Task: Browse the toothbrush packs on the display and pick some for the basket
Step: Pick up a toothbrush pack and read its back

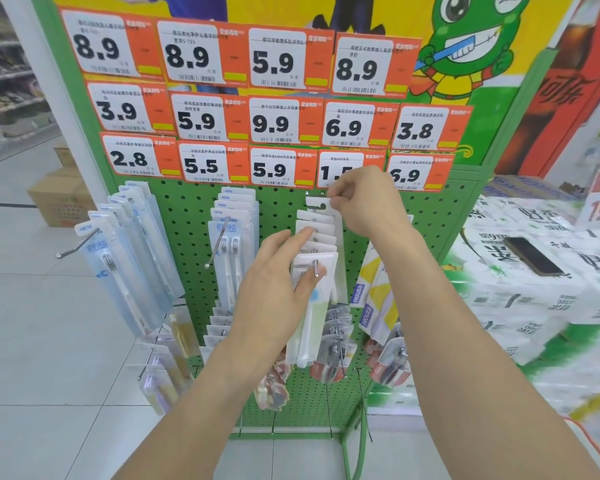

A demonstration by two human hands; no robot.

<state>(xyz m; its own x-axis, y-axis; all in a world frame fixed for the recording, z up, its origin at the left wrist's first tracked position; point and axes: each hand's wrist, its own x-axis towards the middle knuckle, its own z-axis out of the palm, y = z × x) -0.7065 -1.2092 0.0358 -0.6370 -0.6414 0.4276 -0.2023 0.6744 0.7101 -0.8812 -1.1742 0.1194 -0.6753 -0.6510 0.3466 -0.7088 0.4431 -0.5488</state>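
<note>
Shop floor first: pale glossy floor tiles (49,341) all around, shelving blurred off at far left, and a couple of cardboard boxes (61,199) sitting on the floor behind the stand. Main thing is the green pegboard display (194,202), topped by a cartoon frog poster (471,39) brushing its teeth. Under that are the orange-and-white price tags (274,123), fourteen of them by my count: four in the top row, five in each of the two below. To the right sits a big stack of white wrapped tissue packs (534,289) with one dark phone (532,256) lying flat on top. Toothbrush packs hang off hooks in four columns across the upper board: a bluish bunch (132,251) at far left, a two-brush pack column (231,244) next, the white toothbrush packs (317,237) in the middle that both hands are on, and yellow-and-white ones (374,292) mostly hidden behind the right arm. More packs hang lower down, too jumbled to count. Right hand (364,202) is up at the back of the middle hook, fingertips pinching the top card of the rearmost pack. Left hand (281,275) has its fingers fairly straight, resting against the front packs on that same hook, thumb at the frontmost one.
</note>
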